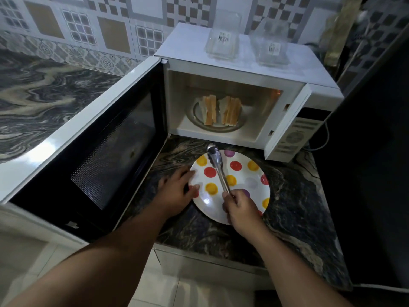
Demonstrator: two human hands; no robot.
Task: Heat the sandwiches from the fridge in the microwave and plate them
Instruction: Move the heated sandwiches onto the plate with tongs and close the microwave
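Two cut sandwiches (220, 110) stand on edge on the glass turntable (241, 125) inside the white microwave (239, 69), whose door (93, 151) hangs wide open to the left. In front of it a white plate with coloured dots (243, 173) lies on the dark marble counter. My left hand (177, 191) holds the plate's left rim, thumb on top. My right hand (240, 209) grips the handle end of metal tongs (218, 165), which lie across the plate with their tips pointing at the microwave.
Two clear plastic sandwich boxes (223, 38), (271, 45) with barcode labels sit on top of the microwave. A dark appliance side (365, 173) stands close on the right. The open door blocks the counter to the left. The counter's front edge (210, 255) is near me.
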